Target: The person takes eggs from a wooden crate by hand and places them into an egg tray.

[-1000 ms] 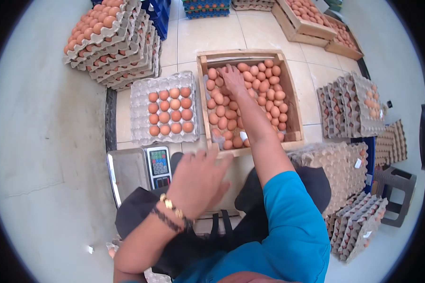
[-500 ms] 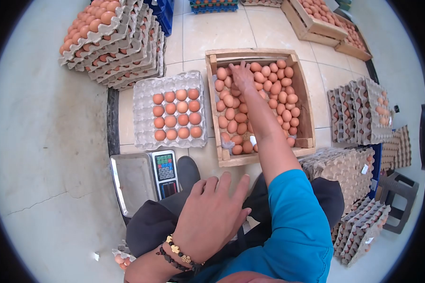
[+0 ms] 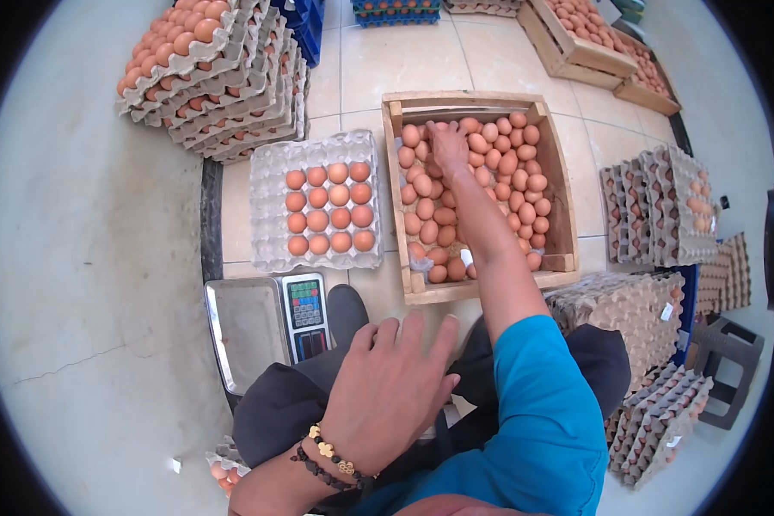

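Observation:
My right hand (image 3: 449, 148) reaches into a wooden crate (image 3: 563, 198) of loose brown eggs (image 3: 509, 162). Its fingers curl down round an egg (image 3: 439, 128) near the far wall, and the fingertips are partly hidden. My left hand (image 3: 396, 370), with beaded bracelets at the wrist, hovers over my lap. It is open, fingers apart, holding nothing. Left of the crate lies a grey pulp egg tray (image 3: 271, 202). Brown eggs (image 3: 316, 198) fill several rows toward its right side, while its left and upper cups hold none.
A digital scale (image 3: 305, 305) with a metal pan (image 3: 248, 331) stands below the tray. Stacked egg trays (image 3: 241, 95) rise at upper left, with more stacks (image 3: 658, 206) at right. Egg crates (image 3: 576, 47) sit at upper right. A dark stool (image 3: 727, 365) stands at far right.
My right hand has drawn slightly nearer inside the crate, and its fingers have curled in among the eggs. The view has shifted a little; my left hand holds nearly the same pose.

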Demonstrator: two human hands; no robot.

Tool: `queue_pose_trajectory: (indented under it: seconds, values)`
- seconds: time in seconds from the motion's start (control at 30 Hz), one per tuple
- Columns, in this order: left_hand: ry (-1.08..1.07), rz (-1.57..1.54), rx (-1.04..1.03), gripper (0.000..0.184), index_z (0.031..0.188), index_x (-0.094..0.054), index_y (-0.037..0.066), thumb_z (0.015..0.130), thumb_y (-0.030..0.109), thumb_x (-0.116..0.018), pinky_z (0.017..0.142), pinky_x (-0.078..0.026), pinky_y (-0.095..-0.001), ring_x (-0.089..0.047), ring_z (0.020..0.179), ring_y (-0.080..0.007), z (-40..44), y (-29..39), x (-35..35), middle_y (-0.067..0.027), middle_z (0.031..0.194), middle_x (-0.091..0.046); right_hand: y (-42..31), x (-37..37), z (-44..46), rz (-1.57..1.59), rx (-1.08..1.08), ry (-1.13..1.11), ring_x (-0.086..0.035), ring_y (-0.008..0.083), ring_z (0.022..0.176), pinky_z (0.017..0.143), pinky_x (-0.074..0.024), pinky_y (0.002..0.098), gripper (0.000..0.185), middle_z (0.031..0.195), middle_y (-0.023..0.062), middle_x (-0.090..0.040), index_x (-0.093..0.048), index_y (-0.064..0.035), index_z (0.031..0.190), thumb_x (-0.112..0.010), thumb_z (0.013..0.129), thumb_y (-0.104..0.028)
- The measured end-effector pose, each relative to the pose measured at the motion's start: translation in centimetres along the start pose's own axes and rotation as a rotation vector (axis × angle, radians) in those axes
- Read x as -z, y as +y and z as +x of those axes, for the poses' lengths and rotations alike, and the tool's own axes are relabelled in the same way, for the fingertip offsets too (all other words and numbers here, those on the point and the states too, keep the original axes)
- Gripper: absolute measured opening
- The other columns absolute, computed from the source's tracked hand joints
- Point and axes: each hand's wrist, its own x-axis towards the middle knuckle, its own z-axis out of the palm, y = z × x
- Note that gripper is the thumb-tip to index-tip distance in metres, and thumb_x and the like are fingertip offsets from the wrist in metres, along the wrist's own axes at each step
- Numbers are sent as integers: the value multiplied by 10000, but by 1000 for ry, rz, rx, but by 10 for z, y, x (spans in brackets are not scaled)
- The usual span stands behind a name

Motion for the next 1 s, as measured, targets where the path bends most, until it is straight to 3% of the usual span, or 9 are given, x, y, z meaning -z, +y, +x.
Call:
queue_pose_trajectory:
  seconds: [0.2, 0.27, 0.37, 0.47, 0.6, 0.8, 0.83, 0.93, 1.0]
  values:
    - [46, 22, -19, 530, 1336, -524, 88, 892, 337, -670, 893, -473, -395, -589, 1035, -290, -1, 1, -3, -152, 1178, -574, 21, -1, -16, 367, 23, 155, -585, 382, 1070, 789, -561, 461, 595, 1199, 199, -574, -547, -195, 1266, -774, 717, -168]
    - [67, 33, -22, 519, 1320, -538, 91, 884, 337, -676, 881, -482, -405, -599, 1023, -293, -1, 1, -5, -147, 1160, -581, 32, 4, -23, 731, -80, 102, -595, 384, 1068, 774, -579, 462, 646, 1217, 205, -571, -545, -190, 1284, -800, 690, -178]
    - [146, 7, -44, 497, 1297, -554, 84, 882, 332, -672, 848, -502, -423, -623, 970, -319, 1, -4, -4, -153, 1105, -603, 37, 22, -43, 1551, -483, -130, -631, 290, 1011, 610, -594, 353, 591, 1170, 167, -594, -528, -193, 1294, -741, 743, -174]
    - [227, -29, -61, 476, 1282, -568, 78, 886, 325, -662, 815, -516, -439, -639, 932, -347, 9, -13, -5, -164, 1040, -620, 54, 47, -82, 2169, -421, -272, -647, 245, 977, 498, -557, 259, 523, 1158, 155, -602, -506, -198, 1309, -657, 808, -192]
    - [156, -67, -23, 471, 1294, -570, 67, 888, 291, -655, 817, -516, -451, -636, 965, -377, 26, -23, 7, -187, 1035, -643, 48, 107, -134, 2437, -205, -445, -657, 258, 976, 466, -528, 245, 536, 1173, 182, -590, -458, -176, 1338, -585, 818, -216]
    - [678, -268, -193, 488, 1292, -560, 33, 867, 257, -648, 841, -534, -454, -656, 922, -399, 69, -60, -16, -212, 1062, -659, 15, 188, -173, 2580, 208, -847, -683, 326, 952, 403, -542, 263, 627, 1183, 238, -563, -418, -127, 1363, -578, 760, -185]
    - [699, -288, -147, 589, 1335, -530, -7, 842, 271, -694, 856, -551, -403, -684, 948, -351, 77, -68, -24, -217, 1103, -666, 7, 206, -181, 2527, 175, -825, -690, 335, 934, 371, -538, 259, 651, 1172, 243, -548, -405, -85, 1351, -589, 733, -174]
    - [443, -706, -200, 704, 1376, -485, -53, 812, 270, -756, 865, -551, -339, -688, 1006, -266, 86, -76, -20, -190, 1166, -662, -5, 237, -185, 2386, 402, -1052, -697, 337, 904, 361, -539, 260, 683, 1160, 250, -539, -386, -65, 1365, -586, 719, -162]
    - [363, -704, -214, 725, 1429, -425, -60, 845, 204, -764, 872, -551, -299, -658, 1047, -206, 83, -76, -11, -159, 1204, -640, -7, 259, -188, 2329, 418, -1108, -703, 337, 880, 350, -531, 264, 737, 1156, 272, -539, -349, -58, 1407, -568, 707, -138]
